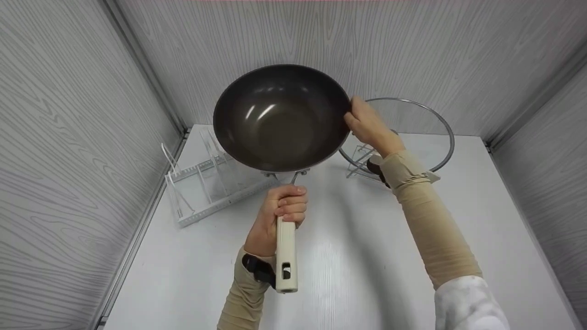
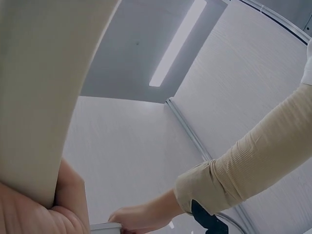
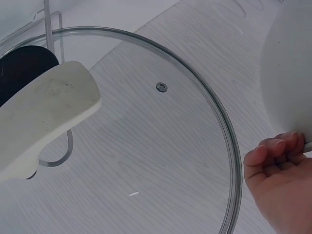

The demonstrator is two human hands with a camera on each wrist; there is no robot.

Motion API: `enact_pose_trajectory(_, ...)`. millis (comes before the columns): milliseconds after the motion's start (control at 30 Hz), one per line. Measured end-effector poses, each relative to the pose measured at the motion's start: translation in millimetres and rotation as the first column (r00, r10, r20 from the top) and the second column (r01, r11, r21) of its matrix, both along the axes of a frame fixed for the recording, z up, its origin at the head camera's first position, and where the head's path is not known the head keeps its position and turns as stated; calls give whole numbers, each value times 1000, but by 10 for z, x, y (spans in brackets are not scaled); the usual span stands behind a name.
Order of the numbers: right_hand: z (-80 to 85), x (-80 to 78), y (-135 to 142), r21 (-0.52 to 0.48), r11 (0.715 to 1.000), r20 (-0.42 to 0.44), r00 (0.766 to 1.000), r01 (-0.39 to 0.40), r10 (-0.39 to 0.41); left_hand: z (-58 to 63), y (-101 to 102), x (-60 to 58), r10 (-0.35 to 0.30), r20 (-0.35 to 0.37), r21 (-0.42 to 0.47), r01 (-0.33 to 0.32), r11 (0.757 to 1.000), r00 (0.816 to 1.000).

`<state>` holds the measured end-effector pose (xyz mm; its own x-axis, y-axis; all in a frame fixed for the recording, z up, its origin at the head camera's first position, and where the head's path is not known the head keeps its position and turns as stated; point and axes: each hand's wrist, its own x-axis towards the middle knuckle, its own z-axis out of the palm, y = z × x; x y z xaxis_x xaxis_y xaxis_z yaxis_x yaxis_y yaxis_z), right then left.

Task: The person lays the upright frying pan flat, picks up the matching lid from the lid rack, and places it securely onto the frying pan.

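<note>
A deep wok (image 1: 284,123), dark inside and pale outside, is held tilted above the table with its inside facing me. My left hand (image 1: 268,222) wraps its fingers round the cream handle (image 1: 286,247), near the pan end. At the wok's right edge, my right hand (image 1: 370,126) holds the rim, the thumb on the inner side. The right wrist view shows curled fingers (image 3: 273,148) against the pale outside of the wok (image 3: 292,68). Behind my right forearm stands a round glass lid (image 1: 452,140), its cream knob (image 3: 53,105) large in the right wrist view.
A white dish rack (image 1: 211,208) sits on the table's left side. The lid leans on a small wire stand (image 1: 357,167) at the right. Grey wood-grain walls (image 1: 412,50) enclose the white table (image 1: 330,275) on the left, back and right.
</note>
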<state>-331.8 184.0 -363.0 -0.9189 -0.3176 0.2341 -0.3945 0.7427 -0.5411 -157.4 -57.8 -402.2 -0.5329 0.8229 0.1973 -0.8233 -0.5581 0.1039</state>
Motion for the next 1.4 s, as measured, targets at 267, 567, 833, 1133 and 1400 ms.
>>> enact_pose_trajectory(267, -31, 51, 15, -118, 993, -25, 1000, 14, -17, 41, -35, 2, 42, -35, -25, -43, 999, 998)
enact_pose_trajectory(567, -29, 155, 34, -183, 983, -68, 997, 26, -39, 96, -123, -21, 4, -66, 7, -3, 1000, 998)
enact_pose_trajectory(833, 23, 334, 56, -248, 967, -86, 992, 64, -88, 130, -199, -15, -30, -134, 67, 40, 997, 991)
enact_pose_trajectory(1133, 49, 502, 80, -282, 956, -154, 980, 78, -126, 184, -290, -41, -81, -196, 37, 90, 995, 977)
enact_pose_trajectory(1400, 49, 692, 94, -344, 934, -166, 972, 99, -164, 184, -370, -60, -119, -228, 10, 124, 992, 966)
